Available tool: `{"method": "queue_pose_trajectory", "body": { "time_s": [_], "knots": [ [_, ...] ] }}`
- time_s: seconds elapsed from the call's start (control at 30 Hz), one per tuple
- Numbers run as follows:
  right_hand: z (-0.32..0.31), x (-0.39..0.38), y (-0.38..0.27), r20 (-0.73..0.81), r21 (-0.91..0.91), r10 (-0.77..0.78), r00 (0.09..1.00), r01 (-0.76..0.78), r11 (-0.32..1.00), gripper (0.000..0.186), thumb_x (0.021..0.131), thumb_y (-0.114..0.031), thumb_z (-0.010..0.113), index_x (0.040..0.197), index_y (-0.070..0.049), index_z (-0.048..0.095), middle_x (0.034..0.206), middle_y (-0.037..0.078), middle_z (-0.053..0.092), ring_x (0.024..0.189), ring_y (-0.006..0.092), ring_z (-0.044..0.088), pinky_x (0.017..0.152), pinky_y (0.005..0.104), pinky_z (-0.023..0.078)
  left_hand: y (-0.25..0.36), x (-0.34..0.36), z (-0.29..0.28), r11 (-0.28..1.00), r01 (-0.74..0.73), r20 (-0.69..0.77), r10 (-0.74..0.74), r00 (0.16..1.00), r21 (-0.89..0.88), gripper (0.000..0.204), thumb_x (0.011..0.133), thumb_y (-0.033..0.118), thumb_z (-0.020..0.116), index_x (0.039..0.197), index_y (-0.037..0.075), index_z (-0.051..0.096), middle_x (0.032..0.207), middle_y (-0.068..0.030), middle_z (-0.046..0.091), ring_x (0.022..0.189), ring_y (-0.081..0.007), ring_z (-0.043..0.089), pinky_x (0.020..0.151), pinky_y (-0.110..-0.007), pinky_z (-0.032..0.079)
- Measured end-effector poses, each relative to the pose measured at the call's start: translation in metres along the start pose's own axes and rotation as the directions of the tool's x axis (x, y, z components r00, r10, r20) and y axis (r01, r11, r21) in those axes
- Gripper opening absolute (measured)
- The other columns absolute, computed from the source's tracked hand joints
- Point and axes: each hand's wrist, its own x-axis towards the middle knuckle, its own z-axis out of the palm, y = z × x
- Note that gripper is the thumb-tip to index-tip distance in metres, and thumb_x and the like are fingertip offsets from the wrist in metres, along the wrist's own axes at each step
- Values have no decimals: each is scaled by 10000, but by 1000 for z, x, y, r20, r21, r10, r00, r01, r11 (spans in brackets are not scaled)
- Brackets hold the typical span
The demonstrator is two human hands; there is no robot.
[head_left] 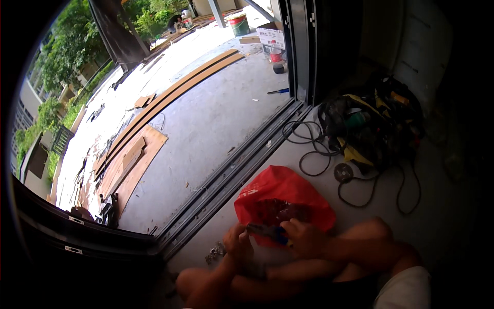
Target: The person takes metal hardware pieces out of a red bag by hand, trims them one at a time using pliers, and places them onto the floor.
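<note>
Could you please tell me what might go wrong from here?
The left hand is right by the tip of the blue-handled pliers that the right hand grips, so a finger might get pinched. The small metal pieces lying loose near the left hand could be knocked and scattered.

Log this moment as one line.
right hand: gripping blue-handled pliers | left hand: at the pliers' tip | nearby: red bag, small metal pieces
</note>
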Motion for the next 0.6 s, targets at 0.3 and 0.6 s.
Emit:
{"method": "queue_pose_trajectory", "body": {
  "time_s": [0.3, 0.6],
  "knots": [
    [-41, 35, -10, -179, 263, 197, 964, -146, 954, 270, 908, -67, 698, 1150, -34, 582, 912, 201, 663, 833, 371, 698, 713, 407, 534, 1, 21, -2, 930, 269, -69, -294, 953, -250, 606, 1135, 451, 284, 814, 22, 566, 603, -55, 543, 519, -152, 521, 484, -316, 379],
    [-19, 32, 7, -29, 367, 296, 955, -266, 891, 202, 942, -103, 691, 1100, -18, 597, 842, 85, 652, 741, 152, 640, 681, 324, 519, -2, 10, -8, 837, 379, 24, -403, 915, -394, 621, 1130, 517, 255, 850, 18, 498, 680, -101, 573, 566, -121, 476, 558, -269, 391]
  ]
}}
